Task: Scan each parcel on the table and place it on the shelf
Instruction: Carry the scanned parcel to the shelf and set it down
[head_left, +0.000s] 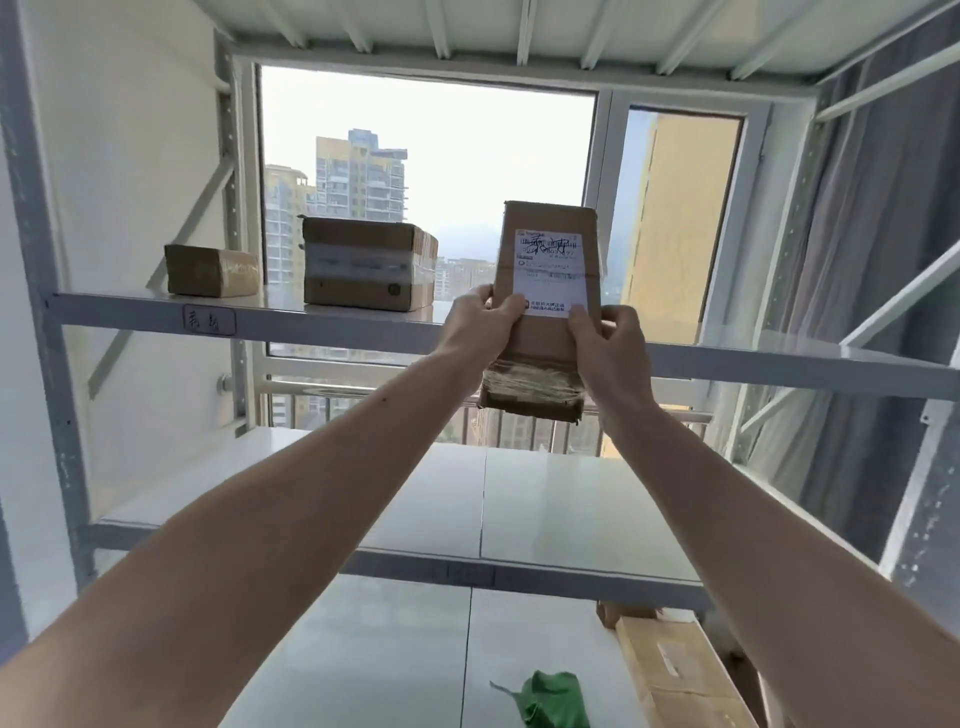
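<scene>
Between both hands, one tall brown cardboard parcel (545, 291) with white label.
Left hand (480, 325) and right hand (610, 345) pinch its sides; two taped brown boxes (363, 270) sit left on the white metal shelf (156, 317).

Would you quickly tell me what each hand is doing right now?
Left hand: holding the labelled parcel at its left edge, thumb on the front.
Right hand: holding the same parcel at its right edge.
</scene>
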